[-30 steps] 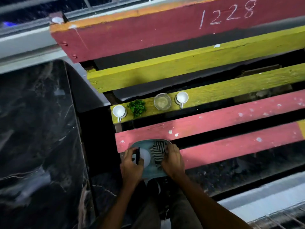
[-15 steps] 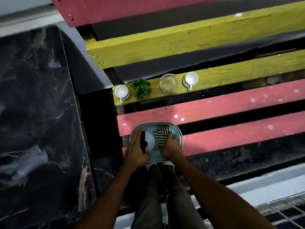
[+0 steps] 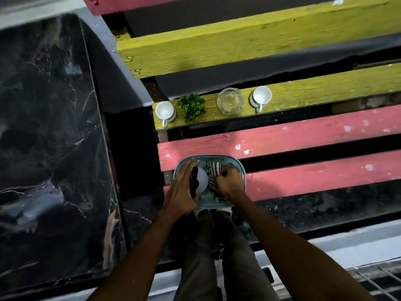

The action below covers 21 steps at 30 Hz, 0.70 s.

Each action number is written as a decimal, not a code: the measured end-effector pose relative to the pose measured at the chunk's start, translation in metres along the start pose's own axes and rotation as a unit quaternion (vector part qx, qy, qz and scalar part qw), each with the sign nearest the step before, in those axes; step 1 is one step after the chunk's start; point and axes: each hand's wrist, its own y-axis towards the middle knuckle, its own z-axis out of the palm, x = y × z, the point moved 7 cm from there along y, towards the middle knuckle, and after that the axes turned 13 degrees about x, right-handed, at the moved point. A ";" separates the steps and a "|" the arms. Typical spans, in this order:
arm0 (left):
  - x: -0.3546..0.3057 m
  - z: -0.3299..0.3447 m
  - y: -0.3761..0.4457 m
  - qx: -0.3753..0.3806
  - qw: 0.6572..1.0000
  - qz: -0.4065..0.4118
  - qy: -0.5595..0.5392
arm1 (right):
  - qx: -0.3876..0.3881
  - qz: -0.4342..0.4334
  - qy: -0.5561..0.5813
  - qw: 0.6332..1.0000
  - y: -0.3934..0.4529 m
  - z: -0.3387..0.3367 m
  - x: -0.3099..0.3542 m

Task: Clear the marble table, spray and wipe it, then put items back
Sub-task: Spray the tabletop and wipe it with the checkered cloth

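Table [image 3: 50,137]: left of the bench [image 3: 303,135].
Far slat: cup [image 3: 164,111], plant [image 3: 192,107], glass dish [image 3: 230,101], cup [image 3: 261,97], left to right.
Near slats: basket [image 3: 219,158] holding bottle [image 3: 200,180] left, cloth [image 3: 213,170] right.

Setting is judged to be an informal outdoor or semi-outdoor sitting area, possibly a patio or café corner; which one cannot be told. Seating is built from rough painted planks: a yellow slat [image 3: 303,96] and chipped pink slats [image 3: 303,133], with dark gaps between. A black veined marble table [image 3: 50,148] is seen just beside it. Lighting is dim.
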 end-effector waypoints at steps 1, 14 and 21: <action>-0.001 0.001 0.001 0.002 1.000 0.016 0.007 | 0.009 -0.004 0.026 1.000 -0.005 0.000 -0.001; -0.042 -0.018 -0.003 -0.124 0.991 -0.036 -0.038 | -0.010 -0.051 0.153 0.987 -0.040 -0.030 0.001; -0.092 -0.057 -0.047 -0.231 0.965 -0.027 -0.123 | 0.000 -0.132 0.129 0.983 -0.082 -0.036 0.062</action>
